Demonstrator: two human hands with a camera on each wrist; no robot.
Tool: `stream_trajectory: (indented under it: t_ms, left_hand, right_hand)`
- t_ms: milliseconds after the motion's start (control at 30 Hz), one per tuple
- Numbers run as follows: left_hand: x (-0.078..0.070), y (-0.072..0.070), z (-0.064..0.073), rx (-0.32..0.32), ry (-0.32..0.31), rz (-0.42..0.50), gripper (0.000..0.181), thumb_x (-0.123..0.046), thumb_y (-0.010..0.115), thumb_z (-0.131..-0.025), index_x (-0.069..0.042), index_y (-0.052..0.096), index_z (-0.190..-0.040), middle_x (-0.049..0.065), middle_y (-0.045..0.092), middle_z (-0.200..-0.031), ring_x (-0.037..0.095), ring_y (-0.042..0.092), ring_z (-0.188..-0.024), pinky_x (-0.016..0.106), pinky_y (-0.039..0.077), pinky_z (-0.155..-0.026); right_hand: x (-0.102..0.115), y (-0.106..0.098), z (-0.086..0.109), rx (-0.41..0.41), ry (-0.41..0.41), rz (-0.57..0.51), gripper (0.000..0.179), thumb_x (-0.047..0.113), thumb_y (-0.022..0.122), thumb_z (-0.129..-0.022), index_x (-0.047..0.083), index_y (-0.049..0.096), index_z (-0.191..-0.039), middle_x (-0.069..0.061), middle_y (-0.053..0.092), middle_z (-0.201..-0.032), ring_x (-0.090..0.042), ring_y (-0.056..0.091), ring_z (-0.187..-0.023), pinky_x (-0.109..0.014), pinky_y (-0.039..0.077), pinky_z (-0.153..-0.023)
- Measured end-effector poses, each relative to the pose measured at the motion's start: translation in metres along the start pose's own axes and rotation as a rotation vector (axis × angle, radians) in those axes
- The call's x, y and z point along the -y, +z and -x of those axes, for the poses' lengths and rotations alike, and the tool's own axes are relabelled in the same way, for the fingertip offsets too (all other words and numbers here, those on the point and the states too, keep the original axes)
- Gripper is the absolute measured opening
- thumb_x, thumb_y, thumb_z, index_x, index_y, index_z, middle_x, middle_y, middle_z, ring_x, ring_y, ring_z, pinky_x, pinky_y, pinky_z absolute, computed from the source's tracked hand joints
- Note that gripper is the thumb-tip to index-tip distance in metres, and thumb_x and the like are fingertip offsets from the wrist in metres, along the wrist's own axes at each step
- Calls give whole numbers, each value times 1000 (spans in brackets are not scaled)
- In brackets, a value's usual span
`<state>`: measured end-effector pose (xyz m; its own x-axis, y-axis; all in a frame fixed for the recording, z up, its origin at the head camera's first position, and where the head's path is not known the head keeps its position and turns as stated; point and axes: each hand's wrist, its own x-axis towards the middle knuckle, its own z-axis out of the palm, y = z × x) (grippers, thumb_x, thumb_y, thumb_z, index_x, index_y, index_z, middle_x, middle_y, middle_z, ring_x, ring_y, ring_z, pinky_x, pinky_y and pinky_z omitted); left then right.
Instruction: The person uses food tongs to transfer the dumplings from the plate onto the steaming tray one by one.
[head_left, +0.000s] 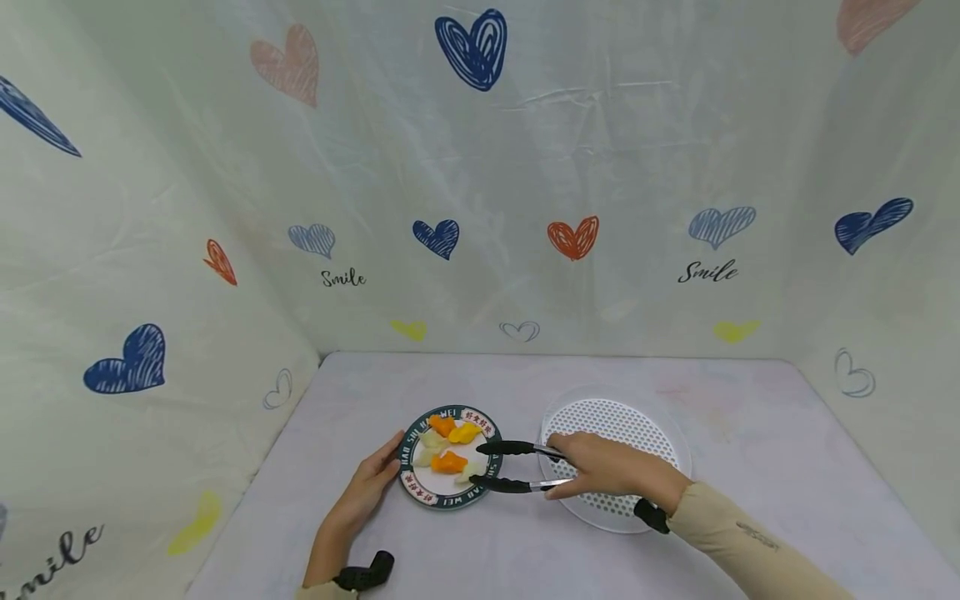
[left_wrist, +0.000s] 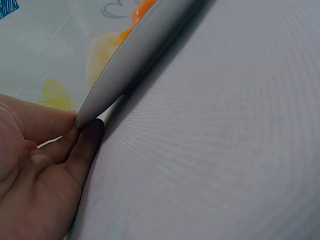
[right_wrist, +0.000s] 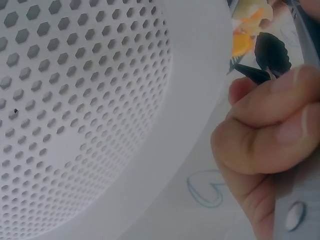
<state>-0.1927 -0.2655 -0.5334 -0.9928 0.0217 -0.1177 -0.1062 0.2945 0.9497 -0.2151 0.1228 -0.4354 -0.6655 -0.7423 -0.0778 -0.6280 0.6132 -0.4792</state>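
A round plate (head_left: 447, 502) with a dark green, lettered rim sits left of centre in the head view. On it lie orange pieces (head_left: 448, 462), a yellow piece (head_left: 465, 432) and pale pieces (head_left: 432, 442), their exact kind unclear. My left hand (head_left: 367, 487) pinches the plate's left rim; in the left wrist view the plate's pale underside (left_wrist: 135, 55) rises from thumb and fingers. My right hand (head_left: 615, 467) grips metal tongs (head_left: 512, 447) with black tips, spread apart over the plate's right side. The lower tip is close to a pale piece; whether they touch I cannot tell.
Under my right hand and forearm is a round white perforated tray (head_left: 660, 433), to the plate's right. Both lie on a pale tablecloth (head_left: 480, 558). A light curtain (head_left: 487, 167) printed with hearts stands behind the table and along its sides.
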Motion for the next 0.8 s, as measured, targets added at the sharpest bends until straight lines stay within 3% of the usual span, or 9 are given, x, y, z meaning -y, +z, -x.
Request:
stream_trajectory:
  t_ms: [67, 267, 800]
  left_hand:
    - [0, 0, 0, -2, -1, -1, 52, -2, 45, -104, -2, 31, -154, 12, 27, -161, 31, 17, -150, 49, 17, -119]
    - [0, 0, 0, 1, -1, 2, 52, -2, 46, -104, 0, 31, -154, 13, 27, -161, 32, 18, -150, 49, 18, -119]
    - [-4, -1, 3, 10, -4, 19, 53, -2, 46, -104, -1, 31, -154, 13, 26, -161, 33, 16, -150, 50, 16, -119]
  right_hand:
    - [0, 2, -3, 1, -3, 18, 70, 52, 74, -84, -1, 58, -125, -4, 66, -100, -11, 58, -81, -33, 56, -75]
    - [2, 6, -10, 17, 15, 24, 59, 50, 77, -82, 3, 61, -114, 3, 63, -87, -5, 52, -71, -27, 53, -66]
    - [20, 5, -24, 76, 77, 130, 59, 49, 78, -82, 2, 64, -113, -4, 67, -87, -7, 55, -68, -28, 55, -64]
